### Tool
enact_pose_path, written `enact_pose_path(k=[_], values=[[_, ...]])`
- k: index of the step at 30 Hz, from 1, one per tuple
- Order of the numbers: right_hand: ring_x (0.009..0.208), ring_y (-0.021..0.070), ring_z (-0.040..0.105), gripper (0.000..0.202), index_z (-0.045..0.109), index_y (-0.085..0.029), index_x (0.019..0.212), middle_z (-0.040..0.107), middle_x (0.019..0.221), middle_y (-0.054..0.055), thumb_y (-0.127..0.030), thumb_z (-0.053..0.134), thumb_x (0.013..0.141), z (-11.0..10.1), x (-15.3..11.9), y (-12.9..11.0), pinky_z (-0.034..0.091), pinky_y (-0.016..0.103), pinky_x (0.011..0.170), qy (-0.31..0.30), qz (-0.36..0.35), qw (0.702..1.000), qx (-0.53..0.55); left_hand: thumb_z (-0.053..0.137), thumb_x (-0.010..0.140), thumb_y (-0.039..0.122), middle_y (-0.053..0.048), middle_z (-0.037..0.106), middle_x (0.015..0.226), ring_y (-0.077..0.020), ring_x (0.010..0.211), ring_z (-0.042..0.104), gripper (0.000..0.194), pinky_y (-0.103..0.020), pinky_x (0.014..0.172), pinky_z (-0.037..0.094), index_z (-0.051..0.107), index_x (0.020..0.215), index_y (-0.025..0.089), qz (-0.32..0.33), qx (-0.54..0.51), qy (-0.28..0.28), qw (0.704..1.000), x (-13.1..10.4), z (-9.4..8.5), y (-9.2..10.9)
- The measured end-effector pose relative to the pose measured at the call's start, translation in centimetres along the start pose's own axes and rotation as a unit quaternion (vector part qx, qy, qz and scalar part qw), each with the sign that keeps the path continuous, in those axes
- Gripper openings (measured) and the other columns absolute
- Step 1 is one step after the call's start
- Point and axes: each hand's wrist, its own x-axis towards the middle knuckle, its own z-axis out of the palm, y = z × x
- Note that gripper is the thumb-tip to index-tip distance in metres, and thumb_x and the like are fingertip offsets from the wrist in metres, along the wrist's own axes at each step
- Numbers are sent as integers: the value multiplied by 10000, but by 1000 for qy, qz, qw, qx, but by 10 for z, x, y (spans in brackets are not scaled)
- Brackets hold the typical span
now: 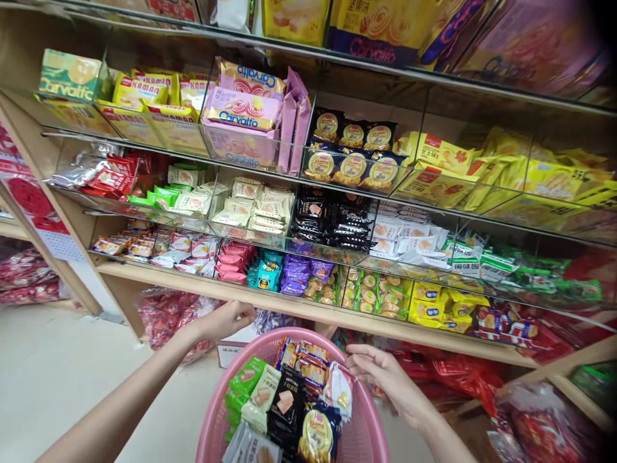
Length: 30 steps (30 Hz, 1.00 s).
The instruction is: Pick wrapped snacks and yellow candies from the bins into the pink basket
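Observation:
My left hand (235,319) hovers just beyond the left rim of a pink plastic basket (212,402), below the shelf edge. Its fingers are curled in, and nothing shows in them. At the basket's right rim is my right hand (376,372), fingers fairly straight and slightly apart, close to a white snack packet (339,391); whether they touch the rim is unclear. Inside the basket lie green packets (245,382), a cream packet (263,399), a black packet (288,399), a round-label biscuit packet (318,434), orange-blue packets (308,365) and a grey packet (253,447).
Shelves with clear dividers hold snacks in front: pink packets (236,262), teal packets (265,273), purple packets (295,275) and yellow packets (429,305) on the lowest row. The wooden shelf edge (193,278) runs above my hands. Bagged red goods (176,318) sit underneath.

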Motion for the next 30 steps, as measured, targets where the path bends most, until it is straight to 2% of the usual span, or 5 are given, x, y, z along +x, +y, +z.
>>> enact_pose_path(k=[5, 14, 22, 26, 30], values=[[843, 186, 622, 467, 624, -163, 1031, 684, 915, 91, -490, 657, 700, 2, 5, 10, 443, 322, 796, -7, -7, 1000, 0, 392, 857, 368, -43, 647, 818, -173, 754, 568, 311, -251, 686, 421, 604, 869, 140, 7, -3, 32, 999, 12, -5, 2], [773, 167, 622, 458, 630, -148, 973, 698, 853, 85, -481, 688, 664, 13, 14, 20, 444, 301, 737, 9, -2, 1000, 24, 486, 836, 257, -92, 579, 1054, -233, 1014, 510, 227, -328, 882, 387, 558, 1029, 162, 81, 112, 163, 977, 60, 7, 13], [769, 184, 631, 459, 635, -161, 934, 698, 833, 80, -509, 685, 639, 15, 20, 34, 456, 312, 733, 19, 6, 1000, 21, 532, 833, 249, -76, 528, 1027, -224, 927, 479, 159, -341, 800, 395, 542, 974, 177, 140, 250, 210, 935, 89, 18, 11], [746, 211, 634, 401, 628, -154, 941, 696, 815, 86, -443, 653, 663, 16, 43, 21, 481, 353, 718, 66, -75, 994, -46, 535, 831, 268, -81, 504, 1062, -229, 924, 456, 181, -357, 777, 384, 541, 994, 189, 143, 270, 220, 926, 95, 27, 8], [854, 230, 620, 471, 575, -153, 1090, 637, 1047, 126, -372, 591, 673, 26, 87, -16, 494, 373, 760, 194, -213, 946, -146, 513, 847, 269, -88, 488, 1100, -241, 957, 444, 192, -366, 774, 386, 534, 1019, 186, 144, 263, 225, 927, 94, 38, 13]])
